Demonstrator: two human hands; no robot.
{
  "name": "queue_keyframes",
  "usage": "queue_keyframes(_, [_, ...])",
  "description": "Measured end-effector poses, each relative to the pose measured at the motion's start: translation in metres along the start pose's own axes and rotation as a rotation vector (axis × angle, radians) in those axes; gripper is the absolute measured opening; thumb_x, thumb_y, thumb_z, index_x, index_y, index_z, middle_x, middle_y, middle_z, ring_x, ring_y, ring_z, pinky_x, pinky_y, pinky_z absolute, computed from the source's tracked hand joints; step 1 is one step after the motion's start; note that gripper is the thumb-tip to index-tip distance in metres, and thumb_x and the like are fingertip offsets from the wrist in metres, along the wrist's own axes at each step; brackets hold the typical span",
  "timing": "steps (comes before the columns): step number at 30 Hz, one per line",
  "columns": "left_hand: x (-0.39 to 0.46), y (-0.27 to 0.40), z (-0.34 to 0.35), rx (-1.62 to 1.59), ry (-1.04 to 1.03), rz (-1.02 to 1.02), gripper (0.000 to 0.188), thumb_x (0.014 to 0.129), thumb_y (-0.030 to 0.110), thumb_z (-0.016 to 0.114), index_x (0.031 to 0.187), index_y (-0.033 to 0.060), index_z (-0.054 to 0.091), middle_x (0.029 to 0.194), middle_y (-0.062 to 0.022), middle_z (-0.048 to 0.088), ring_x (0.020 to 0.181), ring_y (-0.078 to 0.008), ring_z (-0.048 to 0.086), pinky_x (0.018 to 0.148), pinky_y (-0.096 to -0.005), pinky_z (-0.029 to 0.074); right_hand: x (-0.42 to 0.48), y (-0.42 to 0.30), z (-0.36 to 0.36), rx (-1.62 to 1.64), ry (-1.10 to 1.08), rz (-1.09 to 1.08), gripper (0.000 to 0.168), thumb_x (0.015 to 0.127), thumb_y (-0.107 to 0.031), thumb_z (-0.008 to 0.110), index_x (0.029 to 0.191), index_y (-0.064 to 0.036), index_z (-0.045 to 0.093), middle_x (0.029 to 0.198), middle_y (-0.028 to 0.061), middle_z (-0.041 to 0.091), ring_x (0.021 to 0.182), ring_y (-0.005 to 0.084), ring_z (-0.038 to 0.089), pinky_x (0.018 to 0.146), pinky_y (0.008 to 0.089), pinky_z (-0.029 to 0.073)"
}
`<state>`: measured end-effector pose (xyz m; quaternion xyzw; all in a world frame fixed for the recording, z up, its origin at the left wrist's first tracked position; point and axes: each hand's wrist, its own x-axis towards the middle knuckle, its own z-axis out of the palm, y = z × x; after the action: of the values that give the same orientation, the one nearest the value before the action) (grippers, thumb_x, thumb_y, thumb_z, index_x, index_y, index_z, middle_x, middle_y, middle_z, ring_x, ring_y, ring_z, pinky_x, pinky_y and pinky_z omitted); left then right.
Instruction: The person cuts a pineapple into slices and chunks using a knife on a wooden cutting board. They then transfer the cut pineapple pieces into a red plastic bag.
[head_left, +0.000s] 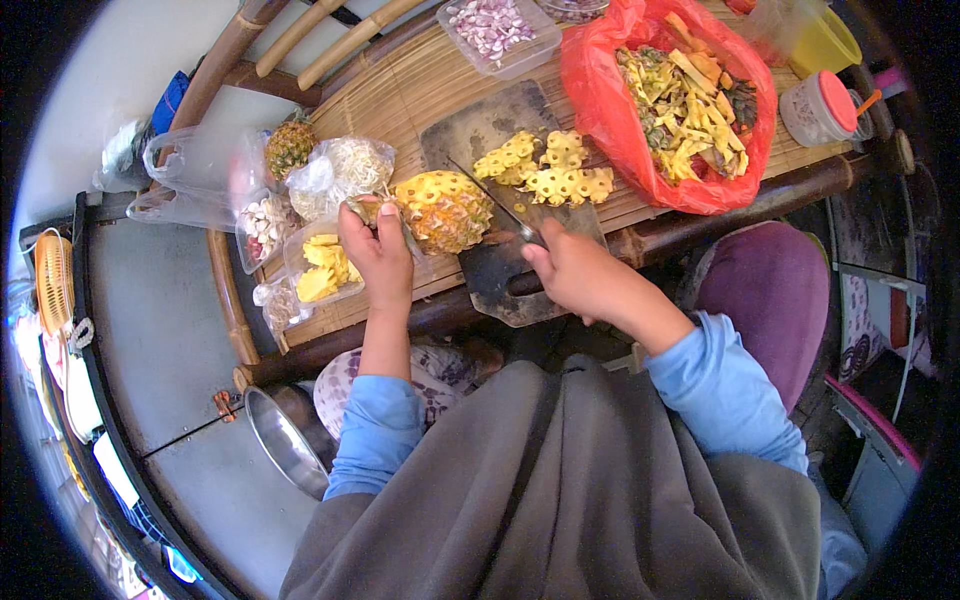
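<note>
A partly peeled pineapple (444, 214) lies on its side, its yellow flesh bared on the upper part. My left hand (381, 244) grips it by the stem end at its left. In my right hand (574, 270) is a knife (501, 204), its dark blade pointing up and left beside the pineapple's right end. Under them lies a worn, dark-stained cutting board (480, 112) with a handle hole towards me. Several cut strips of yellow pineapple peel with holes (574, 180) rest on the board, right of the blade.
A red plastic bag (592, 97) of peelings stands right on the bamboo table (375, 97). Left are a tub of pineapple pieces (324, 270), bagged bean sprouts (345, 172), garlic (264, 221) and another pineapple (291, 146). Shallots (491, 30) sit behind; a red-lidded jar (817, 112) stands right.
</note>
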<state>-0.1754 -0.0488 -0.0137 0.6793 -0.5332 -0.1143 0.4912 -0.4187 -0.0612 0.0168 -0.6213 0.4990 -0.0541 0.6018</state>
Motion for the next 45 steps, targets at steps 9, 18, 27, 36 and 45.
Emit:
queue_keyframes(9, [-0.004, -0.014, -0.005, -0.140, 0.008, -0.060, 0.016, 0.086, 0.007, 0.052, 0.100, 0.0001, 0.048, 0.091, -0.0092, 0.049, 0.085, -0.0171, 0.045, 0.081, -0.0285, 0.039, 0.003, 0.005, 0.000, -0.054, -0.067, 0.104, 0.034, 0.098, -0.028, 0.041, 0.104, 0.006, 0.043, 0.055, 0.0165, 0.056, 0.040, 0.0275, 0.055, 0.041, 0.0401, 0.047])
queue_keyframes(18, [-0.010, -0.017, -0.017, -0.373, -0.021, -0.130, 0.027, 0.076, 0.018, 0.050, 0.098, 0.0024, 0.046, 0.093, -0.0050, 0.042, 0.085, -0.0139, 0.037, 0.084, -0.0251, 0.029, 0.000, 0.003, 0.004, -0.208, 0.173, -0.165, 0.033, 0.093, -0.025, 0.048, 0.100, 0.007, 0.046, 0.072, 0.0277, 0.061, 0.068, 0.0464, 0.060, 0.065, 0.0532, 0.047])
queue_keyframes(27, [-0.009, -0.005, -0.017, -0.205, -0.032, -0.079, 0.029, 0.074, 0.021, 0.049, 0.096, 0.0021, 0.045, 0.094, -0.0062, 0.042, 0.088, -0.0155, 0.036, 0.086, -0.0263, 0.028, -0.012, -0.004, 0.011, -0.176, 0.171, -0.163, 0.032, 0.093, -0.025, 0.048, 0.097, 0.007, 0.044, 0.070, 0.0273, 0.061, 0.068, 0.0460, 0.060, 0.064, 0.0531, 0.048])
queue_keyframes(36, [-0.018, 0.000, -0.010, -0.090, 0.048, 0.031, 0.031, 0.076, 0.027, 0.048, 0.092, 0.0010, 0.044, 0.092, -0.0081, 0.041, 0.090, -0.0198, 0.040, 0.089, -0.0300, 0.030, -0.012, 0.001, 0.030, -0.084, 0.130, -0.143, 0.031, 0.093, -0.024, 0.048, 0.099, 0.006, 0.043, 0.070, 0.0282, 0.060, 0.068, 0.0472, 0.059, 0.064, 0.0539, 0.047])
queue_keyframes(45, [-0.023, 0.002, -0.005, -0.047, 0.083, 0.081, 0.026, 0.073, 0.021, 0.051, 0.090, 0.0023, 0.045, 0.089, -0.0075, 0.042, 0.089, -0.0205, 0.040, 0.090, -0.0317, 0.031, 0.011, 0.006, 0.035, -0.055, 0.160, -0.146, 0.030, 0.093, -0.023, 0.047, 0.097, 0.007, 0.044, 0.073, 0.0307, 0.060, 0.072, 0.0480, 0.060, 0.066, 0.0533, 0.047])
